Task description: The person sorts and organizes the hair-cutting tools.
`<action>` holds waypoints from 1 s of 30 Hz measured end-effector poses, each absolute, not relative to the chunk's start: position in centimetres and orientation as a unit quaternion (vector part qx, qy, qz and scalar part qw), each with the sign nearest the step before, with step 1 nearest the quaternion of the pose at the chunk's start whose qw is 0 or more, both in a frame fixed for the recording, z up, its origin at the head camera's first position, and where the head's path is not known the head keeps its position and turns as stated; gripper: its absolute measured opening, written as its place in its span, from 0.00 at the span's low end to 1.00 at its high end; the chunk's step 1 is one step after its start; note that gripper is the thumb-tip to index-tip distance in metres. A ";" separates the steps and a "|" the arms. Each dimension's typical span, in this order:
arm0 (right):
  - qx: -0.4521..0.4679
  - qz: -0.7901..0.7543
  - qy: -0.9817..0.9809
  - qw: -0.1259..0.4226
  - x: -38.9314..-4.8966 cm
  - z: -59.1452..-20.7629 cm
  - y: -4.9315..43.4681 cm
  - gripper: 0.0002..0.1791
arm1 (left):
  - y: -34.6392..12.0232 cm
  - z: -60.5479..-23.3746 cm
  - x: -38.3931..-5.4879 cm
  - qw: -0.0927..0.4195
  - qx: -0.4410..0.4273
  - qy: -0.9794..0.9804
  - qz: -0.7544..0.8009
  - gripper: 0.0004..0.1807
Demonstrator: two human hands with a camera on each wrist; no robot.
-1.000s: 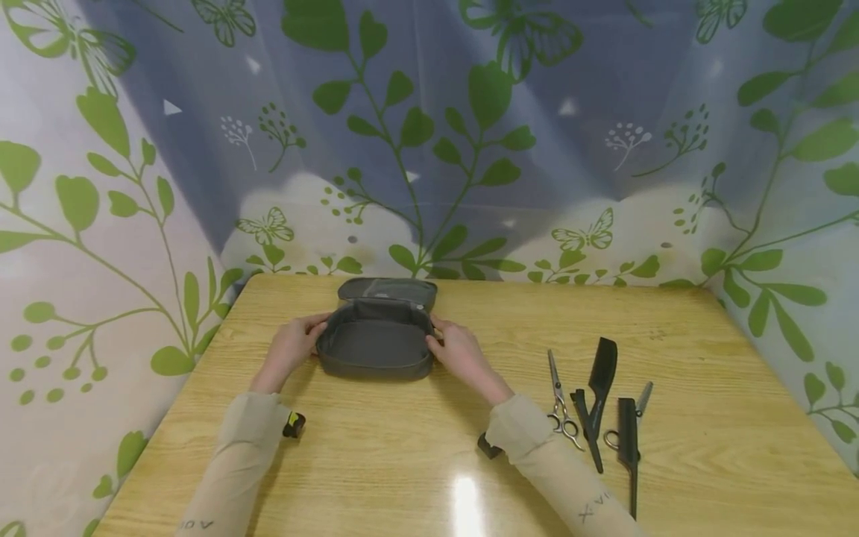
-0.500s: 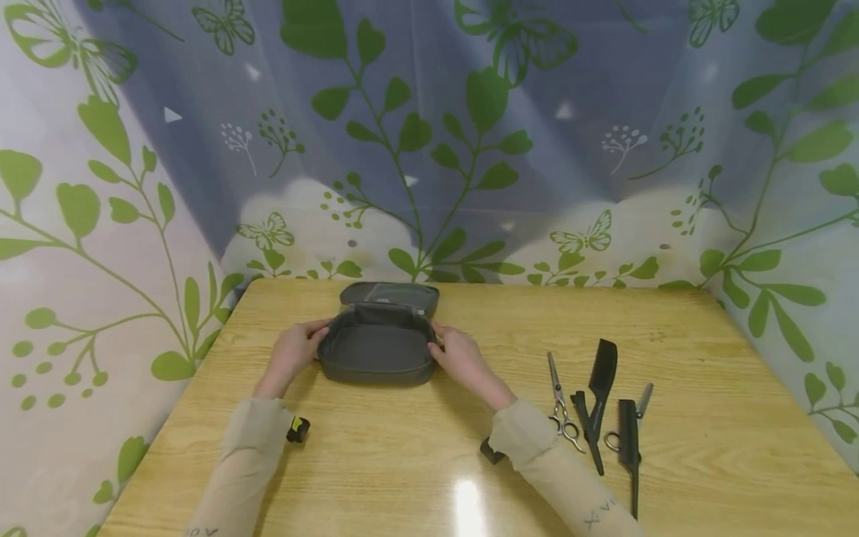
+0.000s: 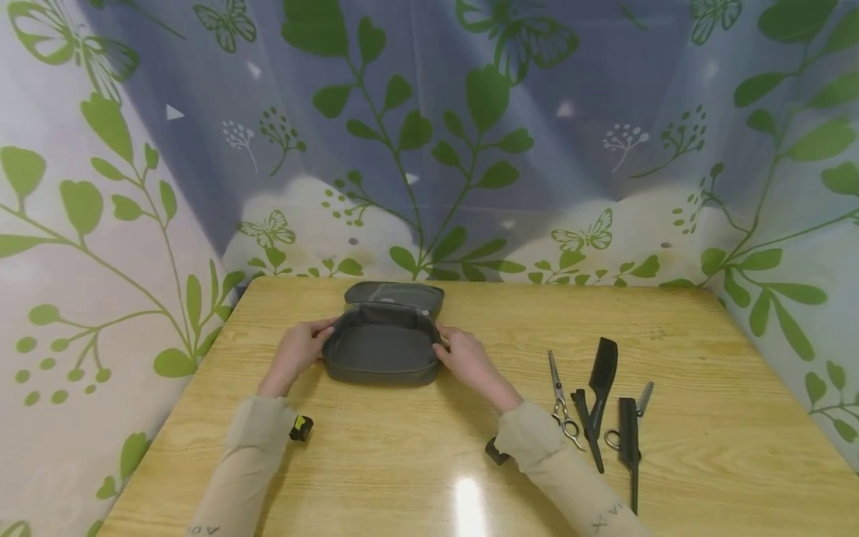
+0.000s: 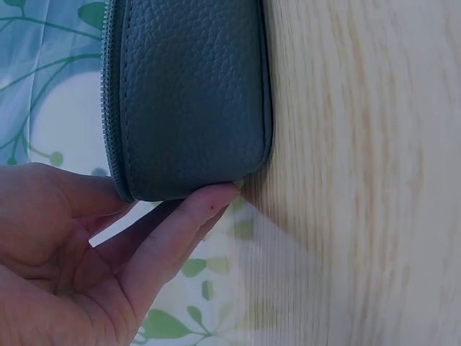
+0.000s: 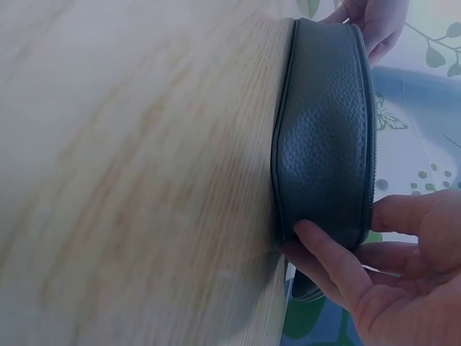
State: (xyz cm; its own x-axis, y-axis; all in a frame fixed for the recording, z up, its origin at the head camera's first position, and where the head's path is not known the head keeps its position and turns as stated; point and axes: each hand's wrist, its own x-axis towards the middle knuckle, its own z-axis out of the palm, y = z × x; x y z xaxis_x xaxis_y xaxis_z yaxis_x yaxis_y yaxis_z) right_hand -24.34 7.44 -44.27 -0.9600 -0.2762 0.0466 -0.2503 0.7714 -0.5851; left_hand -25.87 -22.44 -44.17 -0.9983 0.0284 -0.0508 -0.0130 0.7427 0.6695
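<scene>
A dark grey zip case (image 3: 382, 375) with a pebbled, leather-like surface lies unzipped at the back of the table, nothing in its interior. Its lid (image 3: 396, 295) is folded back behind it. At the left end, my left hand (image 3: 295, 354) grips the case, thumb near the zipped rim and fingers against the outer wall, as the left wrist view shows. My right hand (image 3: 470, 362) holds the opposite end the same way. In the right wrist view, its fingertips (image 5: 306, 231) press the case's lower side wall.
On the right of the wooden table (image 3: 403, 462) lie scissors (image 3: 560, 403), a wide black comb (image 3: 602, 369) overlapping a black hair clip (image 3: 587, 429), and a tail comb (image 3: 628, 440) across a second pair of scissors (image 3: 644, 399). A patterned curtain (image 3: 429, 149) hangs behind.
Both hands have shifted the zip case slightly to the right and a little towards me. The scissors and combs lie where they were.
</scene>
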 end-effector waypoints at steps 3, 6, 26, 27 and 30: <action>-0.142 -0.305 0.941 0.020 -24.2 -44.2 7.6 0.28 | -22.2 -44.2 -25.8 0.029 0.000 0.933 0.359 0.20; -0.142 -0.300 0.943 0.019 -24.1 -44.2 7.7 0.28 | -21.9 -44.2 -25.7 0.027 0.001 0.933 0.358 0.20; -0.130 -0.307 0.943 0.022 -23.2 -44.0 8.5 0.29 | -20.3 -44.1 -25.2 0.025 -0.003 0.933 0.358 0.19; -0.129 -0.309 0.942 0.022 -23.1 -44.0 8.6 0.29 | -20.2 -44.1 -25.2 0.024 -0.003 0.933 0.359 0.19; -0.126 -0.313 0.941 0.023 -23.0 -44.0 8.8 0.29 | -20.0 -44.2 -25.2 0.024 -0.005 0.931 0.364 0.19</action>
